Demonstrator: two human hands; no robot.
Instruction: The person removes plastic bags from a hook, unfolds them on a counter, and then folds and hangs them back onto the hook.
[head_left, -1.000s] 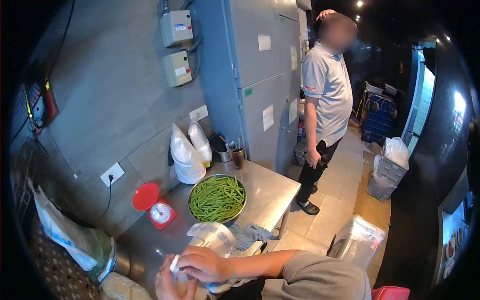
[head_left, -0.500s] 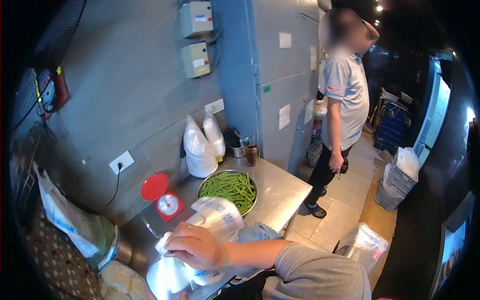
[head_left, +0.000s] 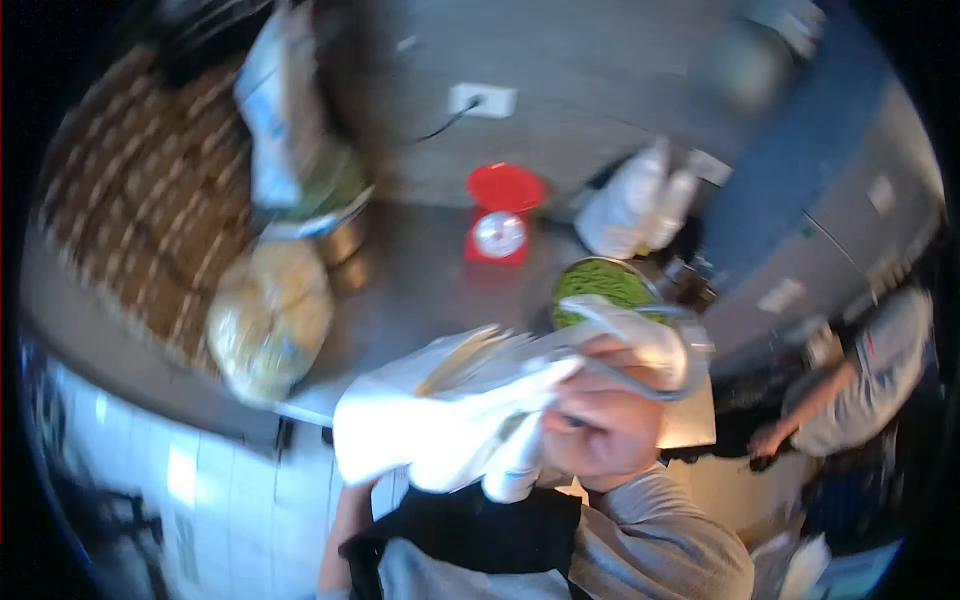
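Note:
White plastic bags hang in front of my body, bunched and blurred by motion. My right hand is closed on their right end, close to the camera. The bags hide my left hand; only part of the left forearm shows below them. Just behind my right hand stands a round metal bowl of green beans, partly covered by the plastic. A red kitchen scale with a white dial is on the metal table, behind the bags.
On the table's left lie a clear bag of pale contents and a metal pot. Brown patterned trays fill the far left. White bags lean by the wall. Another person stands at the right.
The view has swung left and down. My right hand has risen with the white bags, which now spread across the front of my body. The other person appears lower and farther right.

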